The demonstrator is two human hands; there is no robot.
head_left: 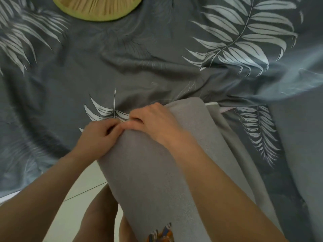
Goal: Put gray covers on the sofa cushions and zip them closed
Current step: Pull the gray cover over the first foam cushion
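The gray cover, stuffed with a cushion, leans from the person's lap onto the edge of the leaf-print bedsheet. Both the left hand and right hand pinch its far left corner with curled fingers. A green round cushion lies well apart at the top.

Both forearms reach forward — the left hand and right hand meet, fingers curled and pinching.

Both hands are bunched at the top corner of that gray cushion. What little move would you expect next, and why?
Probably a short pull along the edge to close the zip: the left hand and right hand pinch the gray cover together at its corner. The zipper itself is hidden.
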